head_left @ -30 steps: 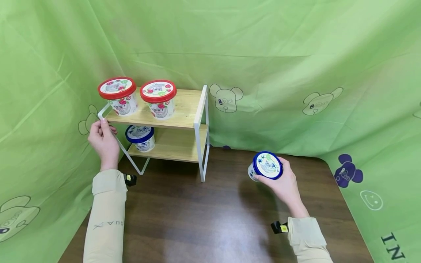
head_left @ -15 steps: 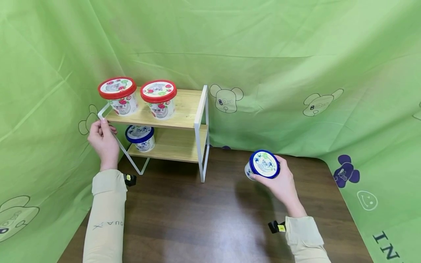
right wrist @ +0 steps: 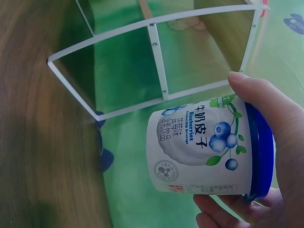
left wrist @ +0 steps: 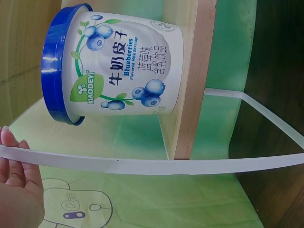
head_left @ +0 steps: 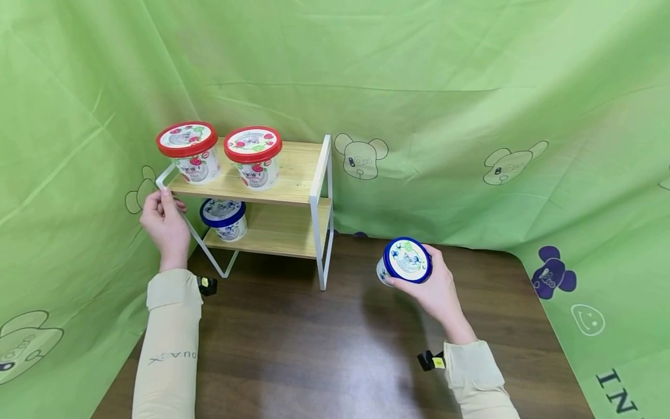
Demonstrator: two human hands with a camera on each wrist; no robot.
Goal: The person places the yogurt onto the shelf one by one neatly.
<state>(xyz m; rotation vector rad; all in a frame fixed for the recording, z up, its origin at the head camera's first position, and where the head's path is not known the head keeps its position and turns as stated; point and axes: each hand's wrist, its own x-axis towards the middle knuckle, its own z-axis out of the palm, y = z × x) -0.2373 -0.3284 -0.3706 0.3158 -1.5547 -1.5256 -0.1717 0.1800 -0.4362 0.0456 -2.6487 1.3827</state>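
My left hand [head_left: 166,224] grips the white metal frame of the two-tier shelf [head_left: 298,174] at its upper left front corner. In the left wrist view the fingers curl round the white bar [left wrist: 118,166]. My right hand [head_left: 437,285] holds a blueberry milk tub [head_left: 407,261] with a blue lid, thumb on one side and fingers on the other, over the table right of the shelf. Two red-lidded tubs, one at the left [head_left: 196,163] and one beside it [head_left: 256,169], stand on the upper board. Another blue-lidded tub [head_left: 225,221] sits at the left of the lower board.
The brown wooden table [head_left: 293,349] lies under and in front of the shelf. Green cloth [head_left: 445,116] with cartoon bears hangs behind and on both sides. The shelf's right side frame [head_left: 321,233] stands between the lower board and my right hand.
My right hand has moved left toward the shelf, carrying the blue-lidded tub. The left hand keeps its grip on the frame, and the tubs on the shelf have not moved.
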